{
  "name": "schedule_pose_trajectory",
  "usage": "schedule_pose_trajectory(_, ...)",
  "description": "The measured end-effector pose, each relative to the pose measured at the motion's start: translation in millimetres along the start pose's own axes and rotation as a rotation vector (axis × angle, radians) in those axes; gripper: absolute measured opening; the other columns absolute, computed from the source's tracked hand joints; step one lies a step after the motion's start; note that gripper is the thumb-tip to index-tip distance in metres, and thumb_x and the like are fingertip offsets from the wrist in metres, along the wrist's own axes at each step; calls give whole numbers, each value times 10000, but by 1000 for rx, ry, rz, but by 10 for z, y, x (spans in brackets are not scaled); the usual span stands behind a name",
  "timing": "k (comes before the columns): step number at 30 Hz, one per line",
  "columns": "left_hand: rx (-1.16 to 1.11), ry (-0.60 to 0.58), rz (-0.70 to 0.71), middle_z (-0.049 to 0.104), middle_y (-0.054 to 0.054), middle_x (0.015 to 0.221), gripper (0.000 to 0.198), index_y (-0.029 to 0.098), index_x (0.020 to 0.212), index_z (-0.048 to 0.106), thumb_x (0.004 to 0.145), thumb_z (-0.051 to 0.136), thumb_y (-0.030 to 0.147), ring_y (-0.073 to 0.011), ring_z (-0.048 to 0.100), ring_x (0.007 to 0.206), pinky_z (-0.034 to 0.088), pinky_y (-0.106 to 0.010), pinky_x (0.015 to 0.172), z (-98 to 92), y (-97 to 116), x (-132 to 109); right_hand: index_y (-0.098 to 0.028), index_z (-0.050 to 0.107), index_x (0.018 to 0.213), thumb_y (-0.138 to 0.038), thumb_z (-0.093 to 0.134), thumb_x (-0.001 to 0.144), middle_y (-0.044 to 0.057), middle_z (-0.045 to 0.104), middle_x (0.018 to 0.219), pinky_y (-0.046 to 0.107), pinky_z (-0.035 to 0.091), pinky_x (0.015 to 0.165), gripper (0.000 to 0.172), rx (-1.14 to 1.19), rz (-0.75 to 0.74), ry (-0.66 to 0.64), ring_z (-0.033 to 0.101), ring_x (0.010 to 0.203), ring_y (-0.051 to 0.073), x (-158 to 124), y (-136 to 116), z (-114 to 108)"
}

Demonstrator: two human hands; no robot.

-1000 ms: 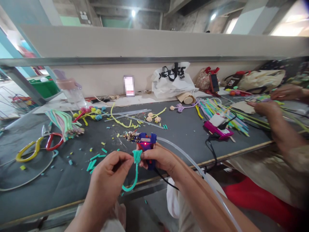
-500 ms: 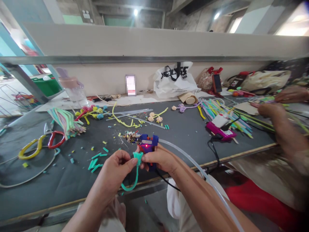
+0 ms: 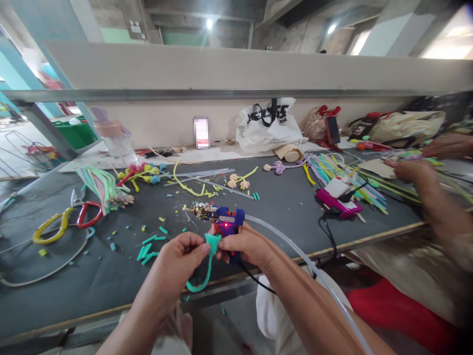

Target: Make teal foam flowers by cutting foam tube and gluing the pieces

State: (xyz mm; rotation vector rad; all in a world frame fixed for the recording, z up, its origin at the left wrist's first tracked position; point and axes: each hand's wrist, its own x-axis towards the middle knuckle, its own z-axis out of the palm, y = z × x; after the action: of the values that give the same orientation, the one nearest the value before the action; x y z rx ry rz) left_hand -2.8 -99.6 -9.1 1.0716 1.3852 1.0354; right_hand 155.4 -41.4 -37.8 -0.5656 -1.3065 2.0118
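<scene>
Between my two hands is a green pipe-cleaner flower (image 3: 212,242), its curved stem hanging below in a loop. My left hand (image 3: 186,251) pinches the flower head from the left with thumb and fingers. My right hand (image 3: 242,244) is wrapped round a blue hot glue gun (image 3: 226,219), and its thumb and fingertip touch the flower's right side. The gun's red light is lit, and its nozzle end, pointing left, is crusted with debris. A long clear glue stick (image 3: 288,236) curves out of its back. Part of the gun's handle is hidden by my fingers.
Cut green pieces (image 3: 149,249) lie left of my hands, near scissors (image 3: 70,222) with yellow and red handles. Pipe-cleaner bundles (image 3: 105,190) and finished flowers (image 3: 238,180) lie farther back. A magenta power strip (image 3: 338,202) sits right. A co-worker's hands (image 3: 417,172) work at far right.
The view has shifted very slightly, moving the scene a little down and right. My hands keep the same hold on the flower and the glue gun.
</scene>
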Motion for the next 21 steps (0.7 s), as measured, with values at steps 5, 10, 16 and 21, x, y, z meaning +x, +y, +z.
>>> schedule_pose_trajectory(5, 69, -5, 69, 554, 48, 491, 192, 161, 642, 649, 676, 637, 350, -68, 423, 461, 316, -176, 440, -45, 20, -5, -119, 593, 891, -241, 663, 617, -1, 640, 577, 174, 450, 425, 308, -6, -24, 13, 553, 469, 93, 9, 1, -7)
schedule_pose_trajectory(10, 262, 46, 139, 696, -8, 687, 204, 173, 766, 700, 722, 578, 331, -142, 598, 642, 452, -235, 598, -71, 23, -58, -126, 575, 863, -238, 660, 626, -4, 629, 565, 179, 431, 417, 276, -35, -28, 47, 525, 442, 90, 26, -7, -6)
schedule_pose_trajectory(16, 680, 191, 520, 720, -16, 803, 187, 208, 863, 703, 796, 546, 283, -165, 649, 715, 492, -272, 654, -71, -44, -126, -149, 552, 814, -265, 681, 621, -5, 615, 568, 188, 409, 418, 260, -28, -27, 63, 512, 451, 98, 33, -27, 36)
schedule_pose_trajectory(21, 945, 264, 867, 723, -38, 820, 176, 176, 876, 679, 853, 513, 230, -180, 659, 748, 499, -306, 724, -45, -75, -111, -188, 577, 783, -263, 694, 628, 6, 619, 578, 213, 413, 438, 208, -39, -18, 78, 506, 457, 112, 21, -40, 49)
